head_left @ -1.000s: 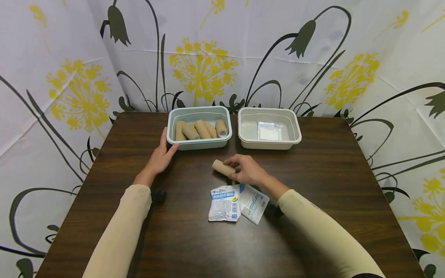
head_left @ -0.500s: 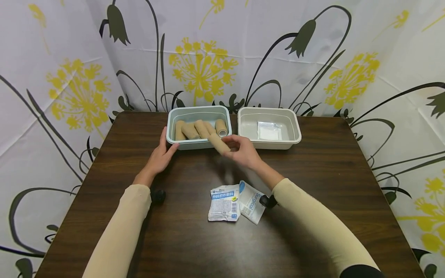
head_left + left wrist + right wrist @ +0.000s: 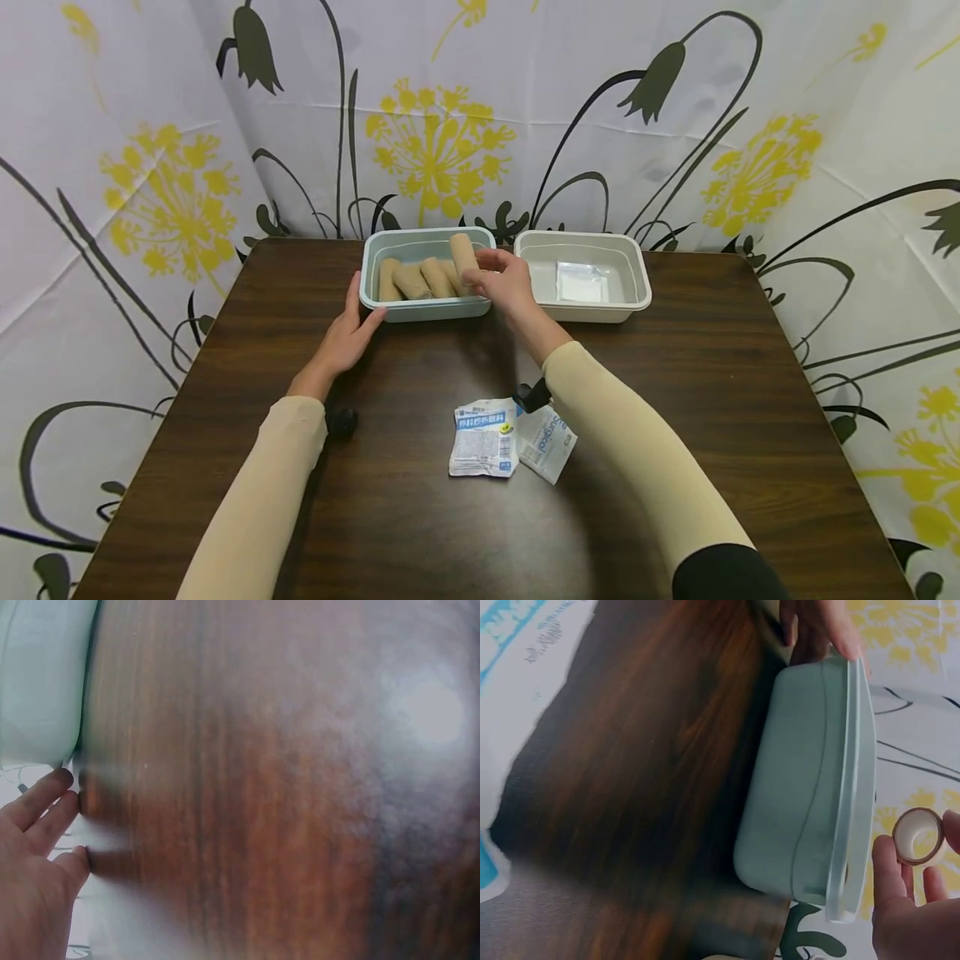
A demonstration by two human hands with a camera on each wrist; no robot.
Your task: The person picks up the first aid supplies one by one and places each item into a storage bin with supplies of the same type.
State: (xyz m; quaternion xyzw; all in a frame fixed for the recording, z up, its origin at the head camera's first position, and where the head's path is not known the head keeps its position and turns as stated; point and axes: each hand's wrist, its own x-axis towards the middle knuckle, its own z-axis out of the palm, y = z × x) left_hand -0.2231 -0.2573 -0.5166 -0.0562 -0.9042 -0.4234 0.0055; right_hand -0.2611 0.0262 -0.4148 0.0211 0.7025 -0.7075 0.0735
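In the head view my right hand point(image 3: 512, 290) pinches a tan bandage roll point(image 3: 463, 254) above the right part of a light-blue plastic box point(image 3: 431, 313). The roll is tilted, and its round end with a white core faces the right wrist camera. Several similar tan bandage rolls point(image 3: 411, 282) lie side by side in the box; my right hand and the held roll hide its right end. My left hand point(image 3: 341, 337) rests against the box's left side, fingers extended and thumb at the front rim.
Right of the blue box stands an off-white box point(image 3: 592, 314) with a clear-and-white packet point(image 3: 581, 283) inside. Nearer me lie two paper dressing packets, one printed with a blue band point(image 3: 483, 437), the other marked "Surgical" point(image 3: 547, 442). A patterned curtain point(image 3: 562, 125) hangs behind the table.
My right hand has lifted the bandage roll from the table near the packets and carried it forward and left over the blue box. My left hand has stayed put.
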